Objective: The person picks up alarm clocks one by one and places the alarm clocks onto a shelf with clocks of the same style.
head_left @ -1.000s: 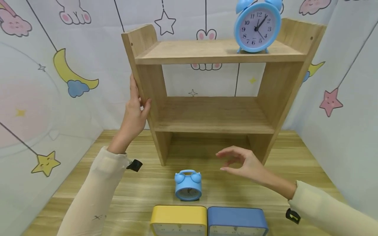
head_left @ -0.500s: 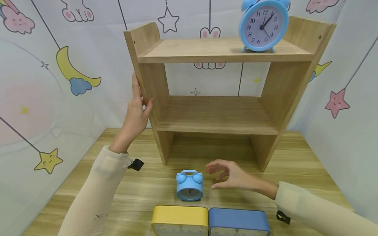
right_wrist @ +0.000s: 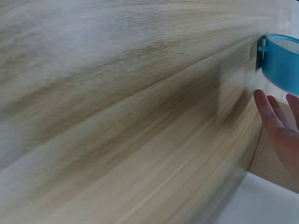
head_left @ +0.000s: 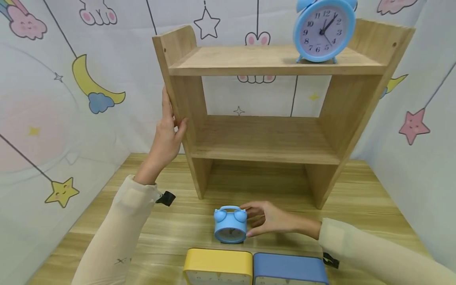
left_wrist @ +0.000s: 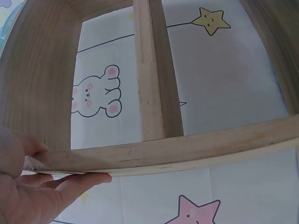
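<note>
I'm watching from afar as the R hand (head_left: 268, 217) is hovering, thumb & fingers parted, at the right side of a small round sky-blue plastic twin-bell alarm clock (head_left: 230, 223), which is standing on the wood-grain table (head_left: 178, 221) in front of a pale wooden shelf unit (head_left: 265, 136); can't tell if they're touching. The L hand (head_left: 167, 136) is gripping the unit's left upright (head_left: 189, 103), thumb opp. fingers. I'm judging it the pre-grasp step, next move prob. calling for closing round the clock.
</note>
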Demonstrator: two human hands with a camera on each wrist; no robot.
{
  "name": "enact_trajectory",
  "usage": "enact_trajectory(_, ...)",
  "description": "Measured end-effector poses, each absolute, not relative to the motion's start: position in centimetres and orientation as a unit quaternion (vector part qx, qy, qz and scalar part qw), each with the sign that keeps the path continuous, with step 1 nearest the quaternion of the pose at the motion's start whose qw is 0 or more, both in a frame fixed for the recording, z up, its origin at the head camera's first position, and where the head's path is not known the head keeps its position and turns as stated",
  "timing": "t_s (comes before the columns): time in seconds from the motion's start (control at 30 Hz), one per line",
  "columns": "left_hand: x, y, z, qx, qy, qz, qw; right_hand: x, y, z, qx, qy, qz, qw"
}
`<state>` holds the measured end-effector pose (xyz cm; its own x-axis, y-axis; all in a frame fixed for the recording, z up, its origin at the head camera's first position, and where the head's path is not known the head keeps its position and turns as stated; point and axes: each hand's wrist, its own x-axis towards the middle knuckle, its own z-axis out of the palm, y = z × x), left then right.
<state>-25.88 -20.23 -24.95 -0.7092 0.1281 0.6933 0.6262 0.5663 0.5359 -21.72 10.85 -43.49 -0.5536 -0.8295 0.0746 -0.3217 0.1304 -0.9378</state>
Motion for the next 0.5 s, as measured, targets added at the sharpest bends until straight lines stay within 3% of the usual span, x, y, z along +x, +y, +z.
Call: enact_trajectory(0.5,-25.8,-20.3,-24.9,-0.232,-0.828,-0.414,0.299,-21.7,9.4,-43.3,-0.399,0.702,-0.530,0.259)
